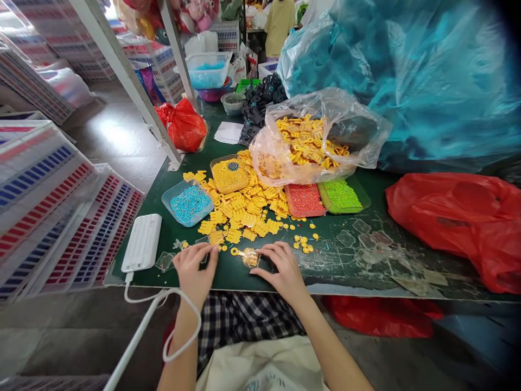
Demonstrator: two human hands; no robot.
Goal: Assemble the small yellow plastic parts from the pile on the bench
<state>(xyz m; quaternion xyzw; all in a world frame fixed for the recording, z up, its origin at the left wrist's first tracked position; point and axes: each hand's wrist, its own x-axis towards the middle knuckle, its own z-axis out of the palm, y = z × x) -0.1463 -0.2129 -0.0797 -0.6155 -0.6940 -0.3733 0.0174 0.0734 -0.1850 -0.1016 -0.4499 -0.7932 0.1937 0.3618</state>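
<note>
Yellow plastic parts (244, 209) lie heaped on the green table (350, 260), spilling from a clear bag (321, 136) that holds more of the same. At the near edge of the heap, between the two hands, sits a small clear packet with yellow pieces inside (250, 257). The right hand (280, 266) rests on the table with its fingertips touching the packet's right side; fingers bent, lightly pinching it, though the thumb contact is partly hidden. The left hand (194, 269) lies flat-curled just left of it, fingertips on the table by a loose yellow ring (235, 251); whether it grips anything is not discernible.

Four shallow trays of beads flank the heap: blue (190, 205), yellow (230, 175), red (305, 200), green (342, 195). A white power bank (142, 243) lies at the left, its cable (179, 326) looping over the left wrist. Flat clear blister pieces (366, 239) scatter to the right, hard to count against the glare. A red bag (459, 217) is cut off by the right frame edge; a large teal-filled bag (407, 70) blocks the view behind. Stacked printed cards (52, 212) fill the left. A distant person (279, 24) is cut off at the top.
</note>
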